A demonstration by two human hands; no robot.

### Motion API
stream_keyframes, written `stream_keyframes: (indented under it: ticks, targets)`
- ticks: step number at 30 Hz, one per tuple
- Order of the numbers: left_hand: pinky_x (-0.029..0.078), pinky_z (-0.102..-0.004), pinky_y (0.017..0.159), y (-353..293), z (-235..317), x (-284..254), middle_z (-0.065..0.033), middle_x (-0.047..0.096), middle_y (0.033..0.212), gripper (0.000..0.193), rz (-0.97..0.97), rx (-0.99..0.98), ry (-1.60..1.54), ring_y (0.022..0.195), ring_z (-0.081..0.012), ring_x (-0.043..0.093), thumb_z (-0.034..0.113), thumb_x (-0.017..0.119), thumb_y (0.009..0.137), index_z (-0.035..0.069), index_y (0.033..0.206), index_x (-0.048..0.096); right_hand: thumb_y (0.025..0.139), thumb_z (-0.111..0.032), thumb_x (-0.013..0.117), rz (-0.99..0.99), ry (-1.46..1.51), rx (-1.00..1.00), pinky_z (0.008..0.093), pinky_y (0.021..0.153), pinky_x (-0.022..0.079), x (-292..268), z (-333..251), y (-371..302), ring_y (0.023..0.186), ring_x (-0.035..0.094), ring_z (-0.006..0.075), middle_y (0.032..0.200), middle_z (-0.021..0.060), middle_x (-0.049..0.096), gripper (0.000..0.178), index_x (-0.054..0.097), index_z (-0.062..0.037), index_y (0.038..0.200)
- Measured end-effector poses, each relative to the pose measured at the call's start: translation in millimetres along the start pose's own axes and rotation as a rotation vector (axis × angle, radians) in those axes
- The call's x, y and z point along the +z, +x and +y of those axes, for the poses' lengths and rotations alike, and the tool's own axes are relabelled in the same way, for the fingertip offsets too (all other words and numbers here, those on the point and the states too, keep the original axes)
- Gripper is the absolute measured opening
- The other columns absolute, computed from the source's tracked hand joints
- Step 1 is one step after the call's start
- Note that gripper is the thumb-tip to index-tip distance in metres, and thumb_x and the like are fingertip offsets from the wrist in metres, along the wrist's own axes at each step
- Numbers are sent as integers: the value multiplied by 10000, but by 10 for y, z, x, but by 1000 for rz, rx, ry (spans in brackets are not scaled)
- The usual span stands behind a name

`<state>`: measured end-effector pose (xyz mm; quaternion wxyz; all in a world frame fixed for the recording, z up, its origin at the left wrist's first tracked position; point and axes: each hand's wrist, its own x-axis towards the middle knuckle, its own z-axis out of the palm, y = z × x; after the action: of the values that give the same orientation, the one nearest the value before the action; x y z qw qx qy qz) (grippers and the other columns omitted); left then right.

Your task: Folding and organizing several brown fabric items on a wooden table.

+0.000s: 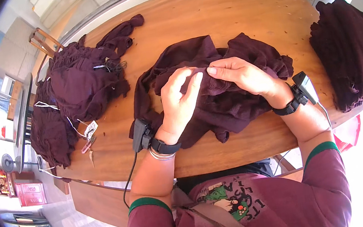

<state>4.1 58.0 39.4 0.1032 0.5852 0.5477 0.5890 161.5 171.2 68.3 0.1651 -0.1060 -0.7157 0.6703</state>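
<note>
A crumpled dark maroon knitted garment point(232, 111) lies spread on the wooden table in front of me, a long sleeve-like part curving off to its left. My left hand point(182, 99) pinches a bit of its fabric between thumb and fingers at the upper middle. Close beside it, my right hand point(239, 75) also pinches the same fabric, the two thumbs nearly meeting. Both hands are raised a little over the heap. Whatever fine detail sits between the fingertips is too small to make out.
A big heap of similar maroon knits point(84, 80), tied with white cord and bearing a white tag point(91, 130), covers the table's left. Small pointed snips point(90, 152) lie near the tag. A neat folded stack of maroon knits point(349, 52) stands at the right edge of the wooden table point(241, 7).
</note>
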Motion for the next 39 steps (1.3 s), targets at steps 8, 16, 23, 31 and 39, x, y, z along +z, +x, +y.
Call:
stream_keyframes:
  ticks: [8,16,23,31,39]
  targets:
    - [435,-229,600,13,122,-49,-12,588,700,117,-111,-159,27,652,-57,517,90,656,869,-20,904,634,819,-128,693,296,-434,-223,260,663,489,52,-49,-20,732,592,112,803,64,627,158,635,8,875]
    - [406,-218,529,-16,63,-1,-22,604,655,110,-166,-37,127,592,-35,500,89,694,837,-6,887,670,833,-93,673,302,-552,-397,269,656,479,107,52,21,734,595,140,772,63,592,104,636,4,841]
    - [420,-208,570,29,127,-74,9,621,695,138,-192,-194,85,633,-32,521,124,672,864,-11,892,670,920,-126,611,376,170,-234,208,784,424,27,59,13,830,530,59,853,-38,591,105,618,-21,922]
    - [427,-196,605,-11,75,-49,20,622,736,161,-154,-262,-24,676,-30,521,124,660,877,-23,943,666,893,-157,647,387,-205,-247,222,726,454,-8,-10,-35,796,542,65,859,14,618,150,640,-13,931]
    - [445,-203,623,-24,72,-21,3,645,766,172,-173,-168,-39,697,-38,541,89,675,858,-13,997,670,832,-107,685,291,-420,-376,249,665,471,90,45,32,753,582,119,802,60,581,156,639,9,926]
